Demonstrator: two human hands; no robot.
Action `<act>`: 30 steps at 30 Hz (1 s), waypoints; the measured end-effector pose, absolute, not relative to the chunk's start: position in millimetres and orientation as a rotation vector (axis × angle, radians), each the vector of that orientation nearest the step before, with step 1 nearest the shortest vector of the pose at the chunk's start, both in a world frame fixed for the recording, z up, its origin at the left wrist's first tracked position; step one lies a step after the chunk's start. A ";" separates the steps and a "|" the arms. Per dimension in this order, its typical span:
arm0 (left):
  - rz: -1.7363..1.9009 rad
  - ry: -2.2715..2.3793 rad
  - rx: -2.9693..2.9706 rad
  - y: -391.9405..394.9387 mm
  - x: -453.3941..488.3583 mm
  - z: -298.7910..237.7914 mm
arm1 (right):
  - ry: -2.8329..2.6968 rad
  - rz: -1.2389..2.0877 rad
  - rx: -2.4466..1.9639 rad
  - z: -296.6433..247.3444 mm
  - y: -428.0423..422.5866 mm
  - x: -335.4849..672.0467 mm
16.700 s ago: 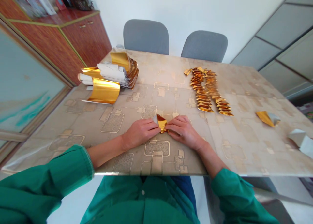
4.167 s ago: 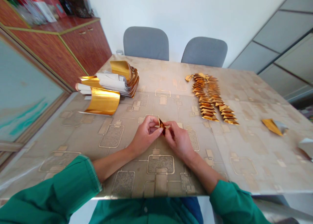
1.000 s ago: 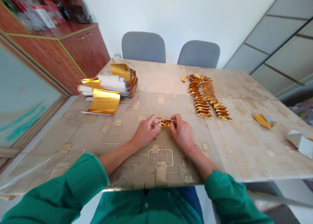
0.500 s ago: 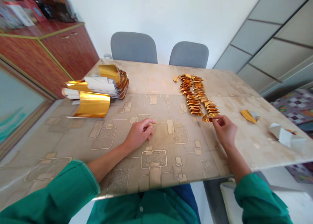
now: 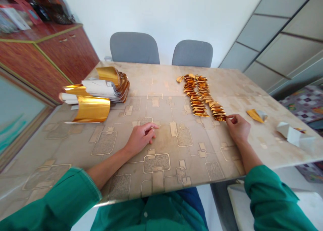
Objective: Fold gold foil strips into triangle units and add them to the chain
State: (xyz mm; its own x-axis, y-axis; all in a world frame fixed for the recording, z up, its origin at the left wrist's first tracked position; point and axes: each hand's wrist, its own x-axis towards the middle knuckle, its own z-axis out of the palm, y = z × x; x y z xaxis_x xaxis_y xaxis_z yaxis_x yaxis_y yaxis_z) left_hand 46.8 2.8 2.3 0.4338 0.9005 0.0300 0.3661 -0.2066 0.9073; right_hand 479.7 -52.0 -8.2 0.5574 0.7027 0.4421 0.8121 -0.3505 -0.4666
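Observation:
Two rows of folded gold foil paper pieces (image 5: 198,100) lie on the table right of centre, the pieces overlapping closely. At the near end of the right-hand row, my right hand (image 5: 238,127) pinches a folded gold foil paper piece (image 5: 221,118) between thumb and fingertips. My left hand (image 5: 141,137) rests on the tablecloth with nothing in it, fingers loosely bent and apart. Farther left, stacked gold foil paper sheets (image 5: 94,109) with white backs curl upward, away from both hands.
A loose gold paper piece (image 5: 255,115) and crumpled white paper (image 5: 290,134) lie at the right of the patterned table (image 5: 161,177). Two grey chairs (image 5: 135,47) stand behind it, against a white wall. A brown cabinet (image 5: 65,52) borders the left.
My right hand has shifted slightly right, and the end piece now sits in line against the right-hand row. My left hand stays in place. The view has shifted a little.

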 end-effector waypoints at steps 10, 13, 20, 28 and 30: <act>0.708 1.079 1.788 3.8 46.2 1.5 | -1.252 -0.224 -2.222 -8.1 -47.2 475.7; 0.700 1.075 1.800 3.5 45.9 2.1 | -1.242 -0.242 -2.274 -6.7 -55.3 467.5; 0.703 1.065 1.818 3.3 45.9 3.3 | -1.249 -0.289 -2.271 -2.1 -62.8 452.9; 0.704 1.056 1.831 3.4 45.9 2.6 | -1.652 -0.443 -2.024 -2.8 -65.1 445.8; 0.704 1.066 1.833 3.4 45.8 3.1 | -1.681 -0.422 -2.024 -4.2 -61.8 445.3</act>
